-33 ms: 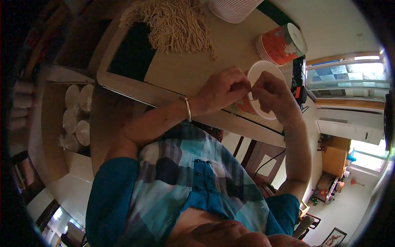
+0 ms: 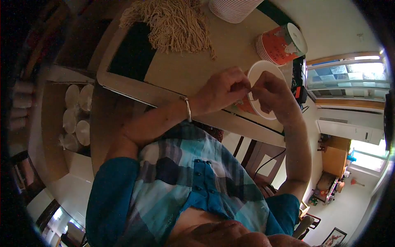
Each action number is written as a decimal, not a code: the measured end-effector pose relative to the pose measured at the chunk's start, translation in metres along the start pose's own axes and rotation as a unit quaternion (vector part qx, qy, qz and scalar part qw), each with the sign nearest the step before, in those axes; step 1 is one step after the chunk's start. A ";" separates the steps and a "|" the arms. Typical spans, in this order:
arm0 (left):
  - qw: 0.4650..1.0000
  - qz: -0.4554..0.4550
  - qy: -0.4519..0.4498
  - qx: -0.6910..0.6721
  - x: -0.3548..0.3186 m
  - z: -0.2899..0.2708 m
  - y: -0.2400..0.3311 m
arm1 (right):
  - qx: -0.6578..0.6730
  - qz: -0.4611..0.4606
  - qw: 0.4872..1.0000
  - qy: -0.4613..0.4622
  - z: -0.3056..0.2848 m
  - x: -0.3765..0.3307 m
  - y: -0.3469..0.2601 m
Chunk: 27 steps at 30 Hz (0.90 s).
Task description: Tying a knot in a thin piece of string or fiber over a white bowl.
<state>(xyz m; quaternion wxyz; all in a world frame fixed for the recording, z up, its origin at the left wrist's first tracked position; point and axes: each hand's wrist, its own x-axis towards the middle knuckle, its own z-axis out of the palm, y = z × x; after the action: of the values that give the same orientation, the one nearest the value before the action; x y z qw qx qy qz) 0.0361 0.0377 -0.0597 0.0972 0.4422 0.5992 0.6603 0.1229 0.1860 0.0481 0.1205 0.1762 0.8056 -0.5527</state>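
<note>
A stack of red-orange printed paper cups (image 2: pixel 280 44) with white rims is seen lying on its side at upper right of the frame. A framed picture (image 2: pixel 334 237) (content too small to tell) is noted at lower right.

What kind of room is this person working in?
Probably a room at home used for handwork: a wooden table with stacked paper cups, a pile of tan string, and windows nearby.

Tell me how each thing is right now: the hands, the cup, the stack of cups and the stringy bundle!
left hand: pinched shut at the cup rim
right hand: pinched shut at the cup rim
paper cup: tipped, open mouth showing
stack of cups: nested, lying on its side
string bundle: loose heap on the table
</note>
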 end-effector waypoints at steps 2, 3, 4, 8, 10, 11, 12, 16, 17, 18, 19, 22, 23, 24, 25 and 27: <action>1.000 -0.011 0.001 -0.028 0.000 0.001 0.001 | 0.023 0.005 1.000 0.001 0.000 -0.001 -0.001; 1.000 -0.016 -0.002 -0.023 0.000 0.000 0.003 | 0.062 0.028 0.998 0.002 0.000 -0.001 0.000; 1.000 -0.021 -0.005 -0.018 0.001 0.000 0.004 | 0.100 0.051 0.994 0.003 0.000 -0.001 0.001; 0.999 -0.039 -0.017 -0.026 -0.001 0.001 0.002 | 0.176 0.071 0.981 -0.027 -0.002 -0.001 0.006; 1.000 -0.011 -0.005 0.001 -0.001 0.002 0.003 | 0.236 0.079 0.967 -0.053 -0.002 -0.003 0.008; 1.000 -0.011 -0.005 0.000 -0.001 0.003 0.003 | 0.236 0.079 0.967 -0.052 -0.003 -0.003 0.012; 1.000 -0.007 -0.004 0.001 -0.001 0.003 0.001 | 0.245 0.086 0.964 -0.053 -0.005 -0.003 0.016; 1.000 0.003 0.012 0.028 -0.003 0.004 0.001 | 0.170 0.087 0.982 0.016 0.001 -0.005 0.011; 1.000 0.002 0.011 0.027 -0.003 0.004 0.001 | 0.170 0.087 0.981 0.017 0.003 -0.006 0.006; 0.998 0.025 0.015 0.059 -0.002 0.003 0.002 | 0.119 0.079 0.989 0.040 0.005 -0.007 0.002; 0.995 0.048 0.019 0.091 -0.002 0.003 0.001 | 0.068 0.071 0.993 0.063 0.006 -0.007 0.000; 0.988 0.084 0.002 0.131 -0.005 0.001 -0.002 | 0.061 0.059 0.993 0.080 0.004 -0.006 0.004; 0.988 0.084 0.003 0.131 -0.005 0.000 -0.002 | 0.060 0.059 0.993 0.080 0.004 -0.005 0.005; 0.984 0.094 -0.003 0.154 -0.006 0.000 -0.002 | 0.050 0.054 0.994 0.083 0.004 -0.005 0.006; 0.979 0.104 -0.008 0.177 -0.006 0.000 -0.002 | 0.041 0.050 0.994 0.086 0.004 -0.004 0.006; 0.972 0.116 -0.010 0.206 -0.008 0.002 -0.006 | 0.039 0.047 0.994 0.092 0.004 -0.003 0.007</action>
<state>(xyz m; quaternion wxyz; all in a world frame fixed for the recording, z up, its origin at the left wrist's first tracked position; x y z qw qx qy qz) 0.0392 0.0354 -0.0689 -0.0679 0.5257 0.6658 0.5251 0.1286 0.1842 0.0415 0.0646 0.2689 0.7819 -0.5587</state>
